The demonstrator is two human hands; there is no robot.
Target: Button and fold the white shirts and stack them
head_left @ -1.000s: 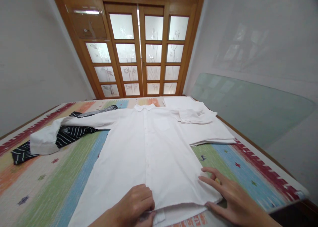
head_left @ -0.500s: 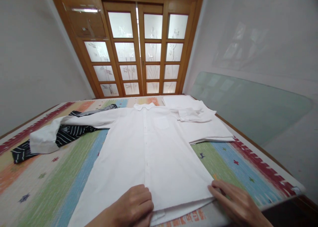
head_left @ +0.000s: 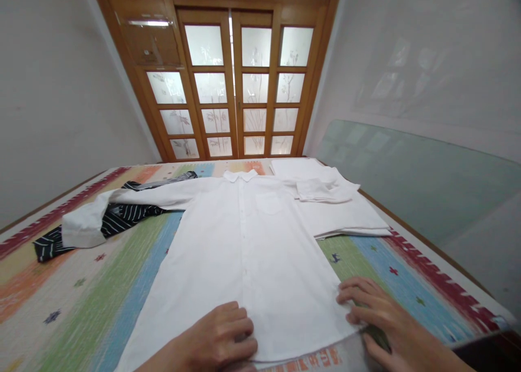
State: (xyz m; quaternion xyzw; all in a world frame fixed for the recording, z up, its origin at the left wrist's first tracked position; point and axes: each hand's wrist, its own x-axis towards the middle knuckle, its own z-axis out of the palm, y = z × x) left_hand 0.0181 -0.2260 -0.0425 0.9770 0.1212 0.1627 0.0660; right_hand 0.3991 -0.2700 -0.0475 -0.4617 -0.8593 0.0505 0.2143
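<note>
1. Sitting at the bottom edge of the white shirt [head_left: 277,274], by the button strip, the left hand [head_left: 223,331] has its fingers curled in. Its fingertips are hidden, so I cannot tell if it pinches the cloth.
2. At the shirt's bottom right corner is the right hand [head_left: 378,315]. Its fingers are bent and a bit spread, with a gap before the thumb. Its fingertips touch the shirt's side edge.
3. Flat and front up, the shirt lies on a bright striped cover [head_left: 118,285] with little stars. Its collar points away.
4. On the left, one sleeve [head_left: 85,222] lies over a black cloth with white stripes [head_left: 130,213].
5. On the right is a pile of folded white cloth [head_left: 345,217].
6. Far back stands a brown wooden door [head_left: 238,89] with pale glass squares.
</note>
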